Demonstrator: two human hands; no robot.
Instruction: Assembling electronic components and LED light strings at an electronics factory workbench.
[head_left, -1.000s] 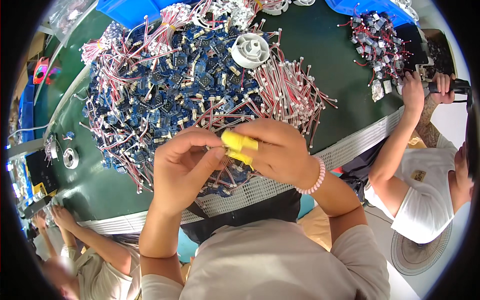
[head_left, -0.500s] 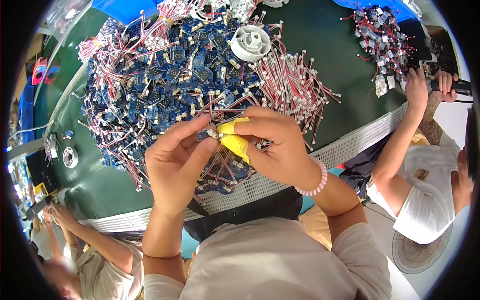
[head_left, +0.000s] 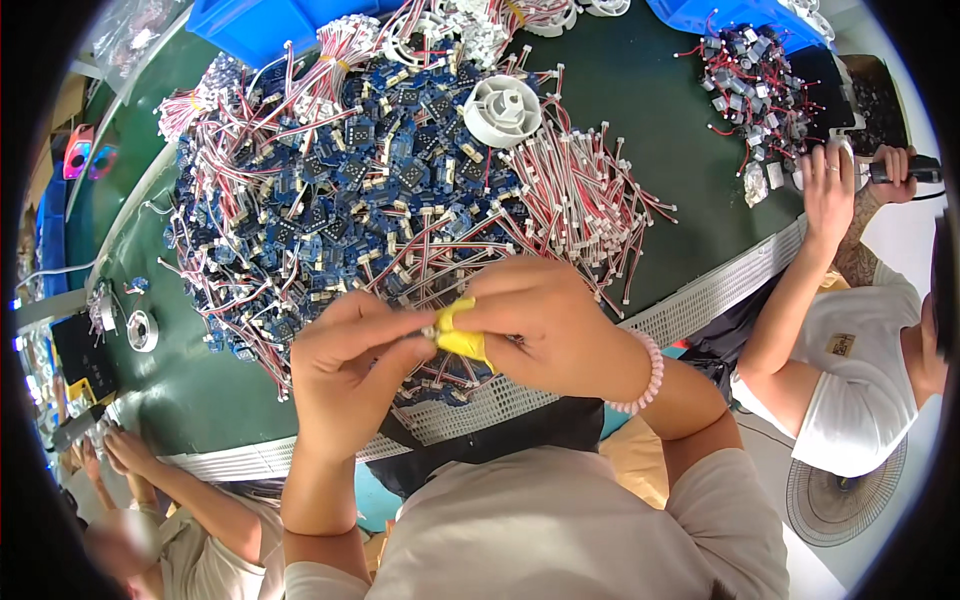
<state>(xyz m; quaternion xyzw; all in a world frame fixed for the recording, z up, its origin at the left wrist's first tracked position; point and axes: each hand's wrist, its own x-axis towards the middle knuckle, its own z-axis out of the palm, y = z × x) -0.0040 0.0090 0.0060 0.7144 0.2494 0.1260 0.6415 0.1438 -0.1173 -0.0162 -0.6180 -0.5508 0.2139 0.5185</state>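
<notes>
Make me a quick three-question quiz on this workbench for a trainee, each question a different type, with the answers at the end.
1. Multiple choice: what colour are the wraps on the right hand's thumb and finger?
A) Red
B) Yellow
C) Green

2. True or false: a pink coiled bracelet circles the right wrist.

3. Fill the gap: beyond the left hand lies a heap of ____ circuit boards mixed with wires.

Key: 1. B; 2. True; 3. blue.
</notes>
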